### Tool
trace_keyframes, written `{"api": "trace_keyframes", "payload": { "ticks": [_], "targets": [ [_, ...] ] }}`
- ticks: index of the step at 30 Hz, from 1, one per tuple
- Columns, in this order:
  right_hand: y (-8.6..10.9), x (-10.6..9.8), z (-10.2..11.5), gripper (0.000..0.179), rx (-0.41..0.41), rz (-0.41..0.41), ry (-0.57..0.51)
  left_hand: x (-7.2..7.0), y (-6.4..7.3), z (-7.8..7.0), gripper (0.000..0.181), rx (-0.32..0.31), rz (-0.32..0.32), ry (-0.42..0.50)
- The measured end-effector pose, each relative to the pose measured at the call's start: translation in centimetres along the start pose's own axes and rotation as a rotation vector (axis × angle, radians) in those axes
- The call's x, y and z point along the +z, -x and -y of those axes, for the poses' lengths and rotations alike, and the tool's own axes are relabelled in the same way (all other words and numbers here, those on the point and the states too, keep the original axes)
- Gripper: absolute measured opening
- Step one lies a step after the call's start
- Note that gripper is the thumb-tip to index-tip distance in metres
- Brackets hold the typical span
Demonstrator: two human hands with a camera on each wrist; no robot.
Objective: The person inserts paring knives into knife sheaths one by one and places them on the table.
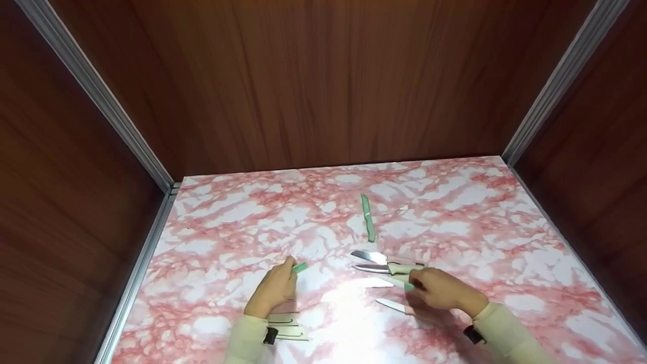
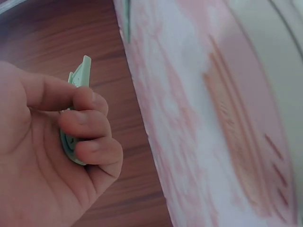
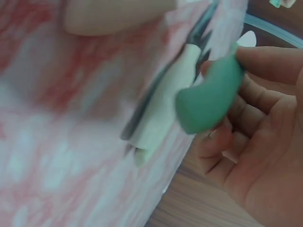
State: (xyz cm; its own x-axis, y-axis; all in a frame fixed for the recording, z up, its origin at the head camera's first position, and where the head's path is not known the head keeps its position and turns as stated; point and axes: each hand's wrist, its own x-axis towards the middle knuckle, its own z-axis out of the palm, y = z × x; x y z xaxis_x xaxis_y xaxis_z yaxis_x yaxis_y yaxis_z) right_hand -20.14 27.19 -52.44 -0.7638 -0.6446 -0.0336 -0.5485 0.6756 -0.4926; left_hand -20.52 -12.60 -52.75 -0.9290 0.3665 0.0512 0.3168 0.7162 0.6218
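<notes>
My left hand (image 1: 277,288) curls its fingers round a green blade cover (image 2: 81,75), one end of which sticks out past the thumb and forefinger. A knife with a green handle (image 3: 208,99) and a white blade is gripped in my right hand (image 1: 442,289), the blade pointing left toward the other hand. Just beyond the right hand lie a knife with a cream handle (image 1: 402,268) and another with a shiny broad blade (image 1: 368,255). Nearer the body, partly under the right hand's shadow, is a knife with a pale blade (image 1: 390,304) and a pinkish handle.
Below the left hand, pale covers (image 1: 288,332) lie in a row with a pink cover (image 2: 232,127). Farther back on the marbled tabletop (image 1: 227,212) rests a green knife (image 1: 368,217), pointing away. A brown wooden panel (image 1: 323,91) stands behind, with more at both sides.
</notes>
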Motion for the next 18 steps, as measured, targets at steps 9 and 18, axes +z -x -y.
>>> {"api": "trace_keyframes", "payload": {
  "ticks": [9, 18],
  "targets": [
    [-1.3, -0.6, 1.0, 0.005, 0.014, -0.11, -0.053, 0.4, -1.0, -2.6, 0.019, 0.082, -0.002, 0.067],
    [-2.5, -1.0, 2.1, 0.006, 0.019, -0.127, -0.04, 0.9, -1.5, -4.1, 0.017, 0.094, 0.017, 0.08]
  ]
}}
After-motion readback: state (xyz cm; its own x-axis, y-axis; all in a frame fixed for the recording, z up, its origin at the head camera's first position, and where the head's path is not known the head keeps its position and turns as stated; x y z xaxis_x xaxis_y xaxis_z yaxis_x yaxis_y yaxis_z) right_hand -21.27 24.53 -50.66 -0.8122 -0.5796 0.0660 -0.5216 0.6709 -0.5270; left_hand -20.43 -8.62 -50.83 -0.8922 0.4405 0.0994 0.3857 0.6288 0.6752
